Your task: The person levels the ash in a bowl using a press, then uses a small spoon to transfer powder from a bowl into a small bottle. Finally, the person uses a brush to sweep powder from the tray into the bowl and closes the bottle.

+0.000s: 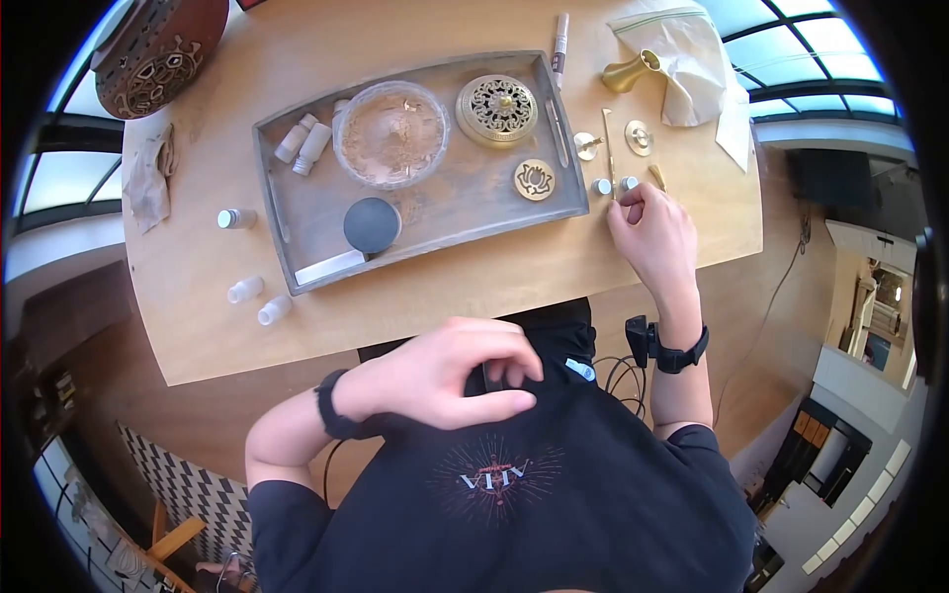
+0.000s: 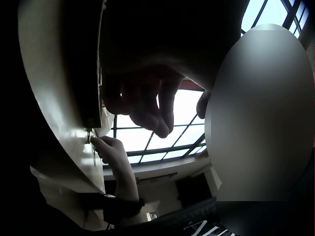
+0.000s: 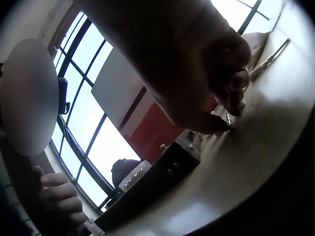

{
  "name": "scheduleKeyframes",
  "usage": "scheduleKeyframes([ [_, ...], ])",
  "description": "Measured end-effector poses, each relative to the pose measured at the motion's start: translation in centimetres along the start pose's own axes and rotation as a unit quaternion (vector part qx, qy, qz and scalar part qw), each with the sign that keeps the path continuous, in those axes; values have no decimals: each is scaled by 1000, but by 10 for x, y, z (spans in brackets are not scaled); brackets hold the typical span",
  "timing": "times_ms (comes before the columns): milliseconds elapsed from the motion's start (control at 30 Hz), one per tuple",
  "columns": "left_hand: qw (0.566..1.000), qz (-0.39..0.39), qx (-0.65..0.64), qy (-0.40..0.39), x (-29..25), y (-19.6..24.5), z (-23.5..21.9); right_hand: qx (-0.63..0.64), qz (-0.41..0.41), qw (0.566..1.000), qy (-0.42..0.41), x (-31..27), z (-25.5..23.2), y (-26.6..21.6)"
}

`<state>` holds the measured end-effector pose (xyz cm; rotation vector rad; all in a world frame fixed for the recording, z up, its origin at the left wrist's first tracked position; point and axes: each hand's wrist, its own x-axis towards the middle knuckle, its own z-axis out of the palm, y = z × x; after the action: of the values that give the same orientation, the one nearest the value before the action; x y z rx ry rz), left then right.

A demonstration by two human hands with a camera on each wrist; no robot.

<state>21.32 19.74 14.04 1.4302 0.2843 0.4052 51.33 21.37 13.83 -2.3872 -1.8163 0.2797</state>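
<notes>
My right hand point(image 1: 656, 232) is at the table's right side. Its thumb and fingertips pinch the near end of a thin brass stick point(image 1: 609, 138) that lies pointing away from me. Beside those fingertips stand two small white-capped vials point(image 1: 602, 186), and a little brass brush-like piece point(image 1: 657, 176) lies just beyond the knuckles. In the right wrist view, the thumb and fingers point(image 3: 224, 123) come down right at the tabletop. My left hand point(image 1: 460, 371) hovers in front of the black shirt, its fingers loosely bent and holding nothing.
A grey wooden tray point(image 1: 435, 242) holds a bowl of tan powder point(image 1: 390, 133), a pierced brass burner point(image 1: 497, 111), a brass lotus disc point(image 1: 535, 180), a dark-lidded jar point(image 1: 372, 225) and white bottles. A brass vase point(image 1: 631, 71), small brass stands point(image 1: 640, 137) and more bottles point(image 1: 245, 289) surround it.
</notes>
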Motion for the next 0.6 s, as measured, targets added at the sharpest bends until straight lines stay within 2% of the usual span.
scheduleKeyframes([
  [133,997,-31,31,-69,35,-14,17,-36,6,999,-5,11,4,5],
  [233,994,-36,47,-91,53,-19,22,-49,-2,998,-28,15,-2,3],
  [333,994,-34,43,-97,67,-21,24,79,20,992,-93,16,-16,14],
  [433,993,-49,17,-104,81,-23,23,203,47,975,-77,16,-23,26],
  [467,993,-56,8,-108,86,-24,23,195,21,979,-45,13,-22,29],
  [567,988,-85,-40,-119,94,-26,22,133,-6,991,-22,15,-23,36],
  [600,986,-93,-55,-123,96,-31,22,84,-51,995,35,16,-19,42],
])
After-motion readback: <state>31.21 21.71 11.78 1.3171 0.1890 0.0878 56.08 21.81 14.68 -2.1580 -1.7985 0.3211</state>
